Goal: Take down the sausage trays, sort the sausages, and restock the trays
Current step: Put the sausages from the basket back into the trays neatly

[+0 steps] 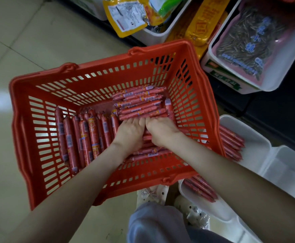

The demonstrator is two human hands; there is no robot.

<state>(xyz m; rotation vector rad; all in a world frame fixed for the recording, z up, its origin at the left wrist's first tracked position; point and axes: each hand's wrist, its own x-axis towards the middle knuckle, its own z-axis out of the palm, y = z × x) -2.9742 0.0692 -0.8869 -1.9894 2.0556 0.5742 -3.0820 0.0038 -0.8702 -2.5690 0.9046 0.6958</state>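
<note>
2 bare hands work side by side in the bottom of a red slotted plastic basket (pixel 97 63) standing on the pale tiled floor (pixel 20 41). The left hand (pixel 129 132) and right hand (pixel 162 132) lie knuckles up, nearly touching. Each grip is curled down over a bundle of thin red film-wrapped sausages (pixel 139 104) heaped in the basket's right half. The fingertips are buried in the heap, so I cannot tell how many each grip holds. A row of thicker red labelled sausages (pixel 89 137) fills the left half, just beside the left hand. Right of the basket, a white plastic tray (pixel 255 135) carries a layer of thin sausages. The risk, as I judge it, lies in the lift: the slick wrappers could let the middle of the bundle slide out between the 2 hands and scatter into the heap or onto the floor. A thick sausage beside the left hand could also get swept up and spoil the sorting. The basket's high rim could clip the bundle too.
</note>
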